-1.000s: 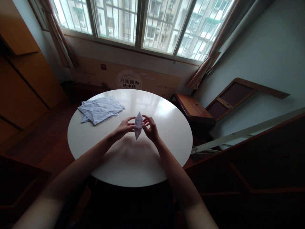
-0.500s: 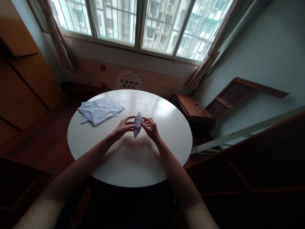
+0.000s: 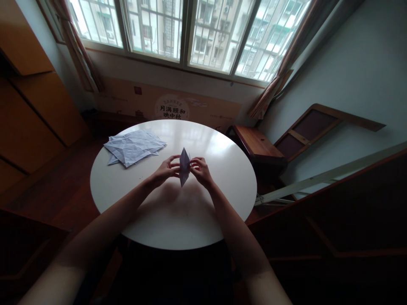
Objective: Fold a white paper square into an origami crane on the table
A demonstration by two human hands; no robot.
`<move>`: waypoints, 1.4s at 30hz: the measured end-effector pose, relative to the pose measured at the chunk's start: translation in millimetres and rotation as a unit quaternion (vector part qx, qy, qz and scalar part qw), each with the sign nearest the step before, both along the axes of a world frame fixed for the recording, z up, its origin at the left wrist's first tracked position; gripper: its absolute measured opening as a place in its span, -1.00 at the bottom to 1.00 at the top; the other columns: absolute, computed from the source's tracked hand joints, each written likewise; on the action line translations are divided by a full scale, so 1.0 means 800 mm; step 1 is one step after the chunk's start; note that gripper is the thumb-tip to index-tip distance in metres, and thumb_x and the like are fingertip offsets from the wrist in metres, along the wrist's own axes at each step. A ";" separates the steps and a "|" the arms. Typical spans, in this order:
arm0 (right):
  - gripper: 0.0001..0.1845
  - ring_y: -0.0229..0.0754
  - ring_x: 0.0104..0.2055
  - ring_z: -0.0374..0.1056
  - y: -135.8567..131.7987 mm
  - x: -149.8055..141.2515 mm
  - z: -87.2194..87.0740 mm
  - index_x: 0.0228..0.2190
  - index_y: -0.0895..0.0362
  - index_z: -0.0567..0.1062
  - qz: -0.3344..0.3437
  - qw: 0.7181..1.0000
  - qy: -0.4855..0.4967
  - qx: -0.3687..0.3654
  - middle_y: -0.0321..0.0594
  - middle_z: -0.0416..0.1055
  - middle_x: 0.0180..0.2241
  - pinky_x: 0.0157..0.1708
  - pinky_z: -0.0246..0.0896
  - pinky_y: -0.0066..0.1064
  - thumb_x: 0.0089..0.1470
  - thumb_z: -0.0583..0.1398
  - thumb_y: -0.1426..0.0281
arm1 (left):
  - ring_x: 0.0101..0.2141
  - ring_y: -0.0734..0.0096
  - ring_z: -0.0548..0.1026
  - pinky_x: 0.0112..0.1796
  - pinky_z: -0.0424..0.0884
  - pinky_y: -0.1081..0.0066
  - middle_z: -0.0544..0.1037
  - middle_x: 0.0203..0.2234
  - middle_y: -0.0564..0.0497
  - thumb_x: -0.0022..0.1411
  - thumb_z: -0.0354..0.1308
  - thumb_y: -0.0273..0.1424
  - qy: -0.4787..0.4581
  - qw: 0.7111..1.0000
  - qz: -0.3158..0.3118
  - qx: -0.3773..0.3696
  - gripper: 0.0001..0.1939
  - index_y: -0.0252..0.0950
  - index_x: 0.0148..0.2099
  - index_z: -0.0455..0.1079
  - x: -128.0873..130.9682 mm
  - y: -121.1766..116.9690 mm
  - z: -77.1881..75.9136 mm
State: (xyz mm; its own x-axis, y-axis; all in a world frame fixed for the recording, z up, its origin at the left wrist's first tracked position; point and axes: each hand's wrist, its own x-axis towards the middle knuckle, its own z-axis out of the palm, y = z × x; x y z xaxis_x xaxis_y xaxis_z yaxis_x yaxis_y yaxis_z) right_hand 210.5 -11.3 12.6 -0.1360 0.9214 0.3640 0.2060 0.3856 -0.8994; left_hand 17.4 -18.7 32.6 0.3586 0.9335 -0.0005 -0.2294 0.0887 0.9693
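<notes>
A small piece of folded paper (image 3: 184,166), pale violet-grey and pointed at top and bottom, is held up between my two hands above the middle of the table. My left hand (image 3: 166,168) grips its left side, fingers closed against the edge. On the other side my right hand (image 3: 200,170) pinches the right edge with thumb and fingers. The back of the folded paper is hidden from me. To the left lies a stack of creased paper sheets (image 3: 135,146), apart from both hands.
The round white table (image 3: 165,233) bears all of this. Beyond its right edge stands a wooden stool-like piece (image 3: 257,140). A wooden folding frame (image 3: 307,127) leans at the right wall. Orange cabinets (image 3: 34,110) are on the left, and a barred window (image 3: 155,25) is ahead.
The folded paper has turned between my hands, so a different, darker face with a long straight crease points at me. Both hands stay almost in place.
</notes>
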 end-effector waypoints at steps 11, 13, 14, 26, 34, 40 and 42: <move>-0.71 -0.29 -0.27 0.35 -0.003 0.000 0.003 -0.34 0.11 0.54 0.031 0.999 0.019 -0.028 -0.18 0.21 -0.09 -0.30 0.37 -0.37 -0.08 0.35 0.19 | -0.29 0.13 0.62 -0.30 0.51 0.28 0.64 -0.28 -0.18 -0.15 0.54 -0.33 -0.039 0.997 -0.046 -0.046 -0.38 -0.37 -0.04 0.40 -0.002 0.003 -0.006; -0.73 -0.29 -0.29 0.35 -0.002 -0.001 0.001 -0.35 0.11 0.52 0.035 0.998 0.016 -0.040 -0.19 0.23 -0.13 -0.34 0.36 -0.39 -0.10 0.35 0.22 | -0.29 0.13 0.62 -0.31 0.51 0.28 0.64 -0.26 -0.19 -0.14 0.54 -0.31 -0.029 0.998 -0.050 -0.033 -0.37 -0.37 -0.04 0.39 -0.001 0.003 -0.009; -0.73 -0.29 -0.30 0.35 -0.002 -0.002 0.000 -0.36 0.12 0.51 0.036 0.998 0.010 -0.046 -0.20 0.23 -0.15 -0.36 0.35 -0.40 -0.10 0.34 0.24 | -0.30 0.13 0.62 -0.32 0.50 0.29 0.64 -0.27 -0.18 -0.14 0.54 -0.30 -0.023 0.998 -0.046 -0.027 -0.37 -0.36 -0.05 0.38 -0.001 0.004 -0.010; -0.78 -0.32 -0.34 0.33 -0.001 -0.004 -0.010 -0.31 0.13 0.49 0.045 0.993 -0.076 -0.072 -0.19 0.27 -0.15 -0.33 0.37 -0.40 0.01 0.30 0.29 | -0.44 0.33 0.56 -0.44 0.44 0.41 0.59 -0.40 -0.06 -0.13 0.49 -0.19 0.041 0.999 -0.005 -0.034 -0.52 -0.35 -0.30 0.38 -0.002 0.002 -0.012; -0.78 -0.27 -0.40 0.34 -0.005 -0.003 -0.012 -0.23 0.12 0.39 0.115 0.984 -0.108 -0.086 -0.35 0.37 -0.41 -0.34 0.26 -0.41 0.05 0.24 0.34 | -0.45 0.36 0.54 -0.44 0.41 0.45 0.58 -0.41 -0.03 -0.08 0.44 -0.17 0.050 0.998 -0.016 -0.036 -0.55 -0.34 -0.25 0.41 -0.002 0.001 -0.011; -0.77 -0.26 -0.41 0.32 -0.010 -0.003 -0.007 -0.21 0.11 0.37 0.112 0.981 -0.144 -0.059 -0.37 0.36 -0.44 -0.35 0.21 -0.41 0.06 0.21 0.32 | -0.49 0.40 0.51 -0.51 0.35 0.50 0.57 -0.42 -0.03 -0.12 0.46 -0.14 0.064 0.997 -0.013 -0.039 -0.50 -0.35 -0.24 0.42 -0.003 0.000 -0.010; -0.77 -0.26 -0.42 0.31 -0.012 -0.003 -0.005 -0.22 0.11 0.37 0.111 0.981 -0.151 -0.055 -0.37 0.36 -0.45 -0.36 0.20 -0.42 0.06 0.21 0.32 | -0.49 0.41 0.51 -0.51 0.35 0.50 0.57 -0.41 -0.03 -0.14 0.47 -0.13 0.066 0.997 -0.012 -0.043 -0.49 -0.35 -0.24 0.42 -0.003 0.000 -0.009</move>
State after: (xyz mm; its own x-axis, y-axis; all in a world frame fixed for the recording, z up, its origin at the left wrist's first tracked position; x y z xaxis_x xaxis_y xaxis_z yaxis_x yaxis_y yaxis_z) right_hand 208.2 -20.6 8.5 -0.4232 0.8888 0.1762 0.3911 0.3546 -0.8493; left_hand 15.1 -18.6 25.3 0.3723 0.9190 -0.1293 -0.0975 0.1773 0.9793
